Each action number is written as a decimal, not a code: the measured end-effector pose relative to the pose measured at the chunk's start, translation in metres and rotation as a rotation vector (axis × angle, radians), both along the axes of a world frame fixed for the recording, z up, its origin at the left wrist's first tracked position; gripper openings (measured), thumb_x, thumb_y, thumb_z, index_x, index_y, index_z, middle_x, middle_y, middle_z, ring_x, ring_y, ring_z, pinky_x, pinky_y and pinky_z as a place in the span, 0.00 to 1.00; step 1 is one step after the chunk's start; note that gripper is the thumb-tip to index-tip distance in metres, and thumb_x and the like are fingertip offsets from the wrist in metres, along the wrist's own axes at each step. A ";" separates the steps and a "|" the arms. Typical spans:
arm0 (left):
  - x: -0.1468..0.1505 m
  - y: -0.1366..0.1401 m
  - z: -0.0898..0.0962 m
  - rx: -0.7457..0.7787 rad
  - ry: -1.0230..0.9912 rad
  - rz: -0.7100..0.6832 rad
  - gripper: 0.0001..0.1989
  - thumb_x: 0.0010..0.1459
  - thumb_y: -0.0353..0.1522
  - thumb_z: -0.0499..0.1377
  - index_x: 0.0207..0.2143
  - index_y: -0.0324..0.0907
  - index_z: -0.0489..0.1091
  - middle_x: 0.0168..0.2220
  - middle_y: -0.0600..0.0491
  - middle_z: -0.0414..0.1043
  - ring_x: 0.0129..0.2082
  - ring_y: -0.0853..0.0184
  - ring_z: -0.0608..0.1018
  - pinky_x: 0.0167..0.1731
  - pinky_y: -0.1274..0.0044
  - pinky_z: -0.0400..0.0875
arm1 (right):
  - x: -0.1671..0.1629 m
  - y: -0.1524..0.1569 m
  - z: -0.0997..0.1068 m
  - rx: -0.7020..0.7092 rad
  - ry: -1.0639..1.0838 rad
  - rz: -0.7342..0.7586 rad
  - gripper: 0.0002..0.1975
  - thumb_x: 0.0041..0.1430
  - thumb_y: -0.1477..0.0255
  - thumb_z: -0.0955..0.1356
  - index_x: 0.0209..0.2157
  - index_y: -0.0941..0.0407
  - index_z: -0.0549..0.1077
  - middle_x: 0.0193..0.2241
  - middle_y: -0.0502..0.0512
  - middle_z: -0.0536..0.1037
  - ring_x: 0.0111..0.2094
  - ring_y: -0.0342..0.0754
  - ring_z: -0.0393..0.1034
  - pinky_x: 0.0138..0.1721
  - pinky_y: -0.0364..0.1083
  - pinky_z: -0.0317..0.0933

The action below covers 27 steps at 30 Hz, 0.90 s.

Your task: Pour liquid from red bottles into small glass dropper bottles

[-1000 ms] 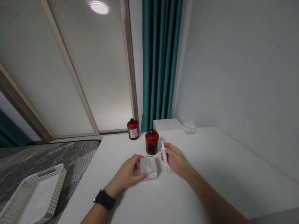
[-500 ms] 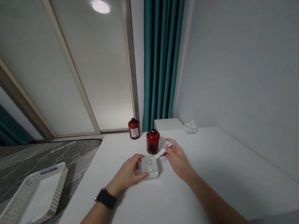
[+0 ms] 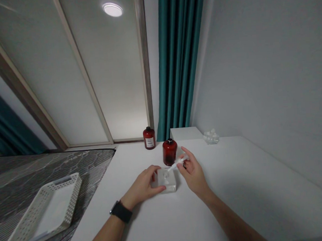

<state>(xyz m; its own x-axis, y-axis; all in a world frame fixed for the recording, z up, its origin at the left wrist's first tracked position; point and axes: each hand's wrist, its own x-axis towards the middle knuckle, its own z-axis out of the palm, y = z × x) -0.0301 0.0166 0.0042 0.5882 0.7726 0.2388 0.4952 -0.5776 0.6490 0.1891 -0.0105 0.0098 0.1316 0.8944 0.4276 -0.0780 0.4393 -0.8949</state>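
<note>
Right hand holding white tube, left hand gripping clear bottle

This place looks like a home. The teal curtain, the tall framed panels and the white basket suggest it.

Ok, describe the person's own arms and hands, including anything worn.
The left hand and right hand are ungloved, and no sleeves show. A black watch with a broad band circles the left wrist; the right wrist is bare.
</note>
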 end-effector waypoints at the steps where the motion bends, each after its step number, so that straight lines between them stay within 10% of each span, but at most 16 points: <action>1: 0.000 0.000 0.000 0.002 0.004 0.002 0.26 0.53 0.38 0.65 0.52 0.42 0.64 0.40 0.51 0.71 0.35 0.63 0.73 0.37 0.73 0.68 | -0.002 0.000 -0.001 0.009 -0.002 -0.001 0.28 0.59 0.66 0.70 0.60 0.52 0.63 0.40 0.53 0.73 0.39 0.45 0.72 0.47 0.46 0.67; 27: 0.000 0.000 -0.002 0.037 0.023 -0.004 0.28 0.54 0.40 0.65 0.53 0.42 0.62 0.42 0.50 0.71 0.34 0.64 0.72 0.37 0.73 0.68 | -0.022 -0.009 -0.012 0.172 -0.498 -0.039 0.25 0.64 0.75 0.63 0.62 0.52 0.61 0.50 0.58 0.75 0.51 0.51 0.70 0.57 0.53 0.62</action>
